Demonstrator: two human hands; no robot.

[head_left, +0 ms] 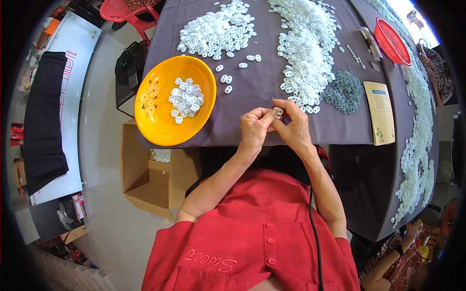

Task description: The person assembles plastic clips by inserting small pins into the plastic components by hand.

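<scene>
Close to the table's front edge, my left hand (255, 127) and my right hand (294, 125) meet at the fingertips. Between them they pinch a small white plastic two-hole piece (278, 112). Both hands are closed on it, and the fingers partly cover it. Left of my hands, an orange bowl (150, 121) with a flower pattern holds a heap of white pieces (186, 99). A few loose two-hole pieces (228, 89) lie between the bowl and my hands. Beyond my right hand is a long heap of similar white pieces (303, 53).
Another white heap (216, 31) lies at the far left of the table (257, 43). To the right are a grey-green pile of small parts (344, 92), a yellow booklet (378, 114) and a red basket (392, 42). An open cardboard box (145, 182) stands below the table. Another person's arm (388, 266) shows lower right.
</scene>
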